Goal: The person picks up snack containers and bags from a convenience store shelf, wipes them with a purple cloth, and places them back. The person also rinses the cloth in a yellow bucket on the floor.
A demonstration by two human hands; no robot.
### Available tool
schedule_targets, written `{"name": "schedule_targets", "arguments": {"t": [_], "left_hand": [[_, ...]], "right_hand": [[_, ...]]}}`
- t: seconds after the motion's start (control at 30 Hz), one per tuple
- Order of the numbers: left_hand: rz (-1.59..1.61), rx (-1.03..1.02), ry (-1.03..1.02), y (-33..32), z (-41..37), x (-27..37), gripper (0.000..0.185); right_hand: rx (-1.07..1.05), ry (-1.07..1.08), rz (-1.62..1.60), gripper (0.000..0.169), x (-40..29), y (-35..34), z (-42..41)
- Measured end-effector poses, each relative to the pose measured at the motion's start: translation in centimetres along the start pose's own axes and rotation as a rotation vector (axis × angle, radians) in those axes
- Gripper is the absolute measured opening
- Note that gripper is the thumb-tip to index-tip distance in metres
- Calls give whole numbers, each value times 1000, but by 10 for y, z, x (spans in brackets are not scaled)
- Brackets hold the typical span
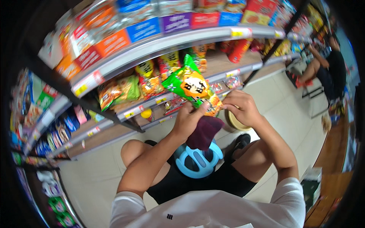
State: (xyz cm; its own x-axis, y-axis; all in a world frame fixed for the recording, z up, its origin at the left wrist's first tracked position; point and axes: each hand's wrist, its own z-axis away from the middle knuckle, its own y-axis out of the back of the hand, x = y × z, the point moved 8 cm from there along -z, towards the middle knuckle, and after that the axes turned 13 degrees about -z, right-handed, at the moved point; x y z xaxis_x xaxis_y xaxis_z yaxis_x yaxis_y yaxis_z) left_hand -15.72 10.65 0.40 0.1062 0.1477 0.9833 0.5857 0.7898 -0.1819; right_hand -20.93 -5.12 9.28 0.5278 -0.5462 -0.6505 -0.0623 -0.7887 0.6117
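A green and orange snack bag (194, 85) is held up in front of the shelves. My left hand (190, 118) grips its lower left side, with the thumb lying across the front. The fingers of my right hand (238, 107) pinch the bag's lower right corner. A dark maroon cloth (204, 132) hangs below the bag, under my left hand; how it is held is hidden. Beneath the cloth, between my knees, is a light blue plastic piece with rounded openings (196, 164).
Several snack bags (149, 79) stand on the middle shelf, with a red canister (239, 50) farther right. Price-tagged shelf edges (171, 40) curve across the front. A beige round container (239, 121) is on the floor beyond my right hand. Another person (330, 68) sits at far right.
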Motion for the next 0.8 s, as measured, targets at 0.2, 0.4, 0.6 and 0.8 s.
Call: {"name": "schedule_targets", "arguments": {"t": [0.2, 0.4, 0.6, 0.8], "left_hand": [[-436, -52, -95, -24, -12, 10, 41], [-454, 37, 30, -22, -28, -30, 57], [-504, -21, 188, -5, -35, -50, 49], [-447, -64, 227, -12, -40, -51, 49]], "right_hand": [[33, -283, -428, 72, 39, 9, 6], [48, -562, -364, 62, 128, 40, -15], [452, -480, -525, 43, 235, 96, -124], [193, -369, 132, 56, 268, 59, -184]]}}
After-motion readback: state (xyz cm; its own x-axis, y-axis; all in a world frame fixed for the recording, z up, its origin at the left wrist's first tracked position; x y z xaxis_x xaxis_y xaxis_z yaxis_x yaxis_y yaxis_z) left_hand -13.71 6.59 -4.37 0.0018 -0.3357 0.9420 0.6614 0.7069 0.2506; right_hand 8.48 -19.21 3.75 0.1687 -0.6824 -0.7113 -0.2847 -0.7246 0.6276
